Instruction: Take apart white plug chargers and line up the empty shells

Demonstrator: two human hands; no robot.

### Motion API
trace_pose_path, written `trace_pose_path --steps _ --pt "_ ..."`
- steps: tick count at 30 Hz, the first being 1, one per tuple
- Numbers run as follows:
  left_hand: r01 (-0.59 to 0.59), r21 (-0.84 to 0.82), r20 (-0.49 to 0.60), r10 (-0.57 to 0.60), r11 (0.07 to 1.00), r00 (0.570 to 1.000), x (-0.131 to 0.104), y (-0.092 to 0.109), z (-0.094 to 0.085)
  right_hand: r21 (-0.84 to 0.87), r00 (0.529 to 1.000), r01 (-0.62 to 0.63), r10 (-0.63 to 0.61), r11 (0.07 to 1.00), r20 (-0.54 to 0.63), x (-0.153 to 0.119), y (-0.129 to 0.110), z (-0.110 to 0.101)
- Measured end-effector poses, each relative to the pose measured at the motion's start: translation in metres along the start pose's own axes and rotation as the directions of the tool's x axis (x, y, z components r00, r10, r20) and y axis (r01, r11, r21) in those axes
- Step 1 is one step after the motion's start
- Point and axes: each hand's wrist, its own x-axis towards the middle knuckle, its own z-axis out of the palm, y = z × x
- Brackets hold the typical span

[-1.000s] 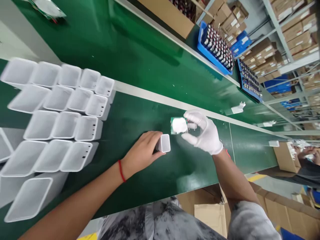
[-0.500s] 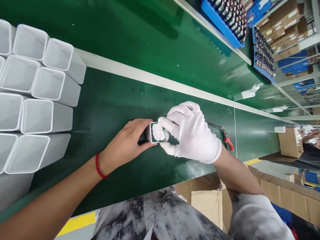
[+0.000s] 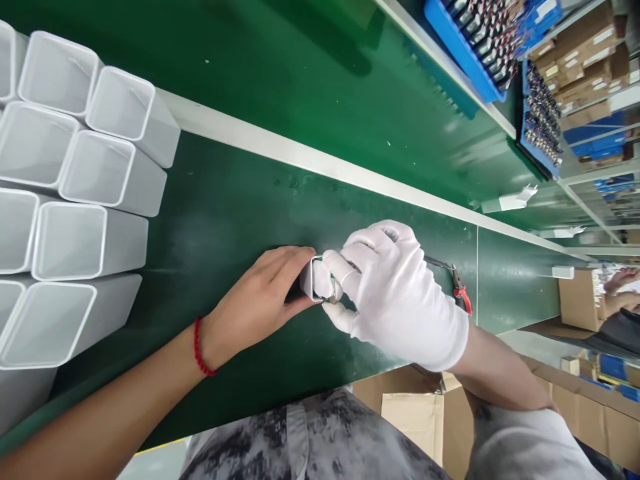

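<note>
My bare left hand (image 3: 265, 300), with a red bracelet at the wrist, grips a small white rectangular housing (image 3: 309, 280) between thumb and fingers. The open end of the housing faces right, with a bit of green board and a white part (image 3: 323, 279) showing at it. At that opening, my right hand (image 3: 395, 287), in a white glove, pinches the white part with thumb and index finger. The inside of the housing is mostly hidden. Beyond my right hand, pliers with red handles (image 3: 461, 292) lie on the green table.
Stacked white rectangular housings (image 3: 123, 237) fill the left side. A pale rail (image 3: 280, 151) crosses the green table. Blue trays of parts (image 3: 467, 50) stand at the upper right. White plug pieces (image 3: 517, 199) lie right. An open carton (image 3: 413, 423) is below; another person's hands show far right.
Both hands and the housing appear slightly lower and farther right, as the whole view has shifted. Less green board shows at the opening, and the white part stays pinched.
</note>
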Motion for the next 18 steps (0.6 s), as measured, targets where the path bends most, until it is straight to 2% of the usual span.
trace_pose_path --steps 7,10,11,13,14,15,18 --pt "-0.008 0.01 -0.001 0.008 1.0 1.0 -0.002 -0.001 0.001 0.033 1.0 -0.003 0.002 0.999 0.016 0.006 -0.006 0.003" --pt "-0.016 0.018 -0.034 0.017 1.0 0.999 -0.001 0.0 0.001 0.034 0.993 -0.027 0.031 0.999 -0.116 0.0 -0.012 0.005" --pt "-0.02 0.016 -0.048 0.021 1.0 0.999 0.0 0.0 0.001 0.062 0.977 -0.029 0.042 0.998 -0.21 -0.005 -0.015 0.006" --pt "-0.027 0.01 -0.057 0.027 1.0 0.998 0.001 0.001 0.002 0.159 0.909 -0.064 0.123 0.985 -0.398 -0.019 -0.023 0.012" --pt "-0.029 0.013 -0.052 0.03 0.999 0.998 0.002 0.002 0.003 0.21 0.873 -0.092 0.181 0.973 -0.453 -0.027 -0.028 0.017" --pt "-0.026 0.022 -0.047 0.027 0.999 0.999 0.003 0.003 0.004 0.254 0.847 -0.135 0.244 0.958 -0.471 -0.034 -0.033 0.024" --pt "-0.005 0.069 -0.039 0.007 0.998 0.999 0.002 0.007 0.007 0.32 0.861 -0.231 0.346 0.919 -0.374 -0.044 -0.052 0.056"
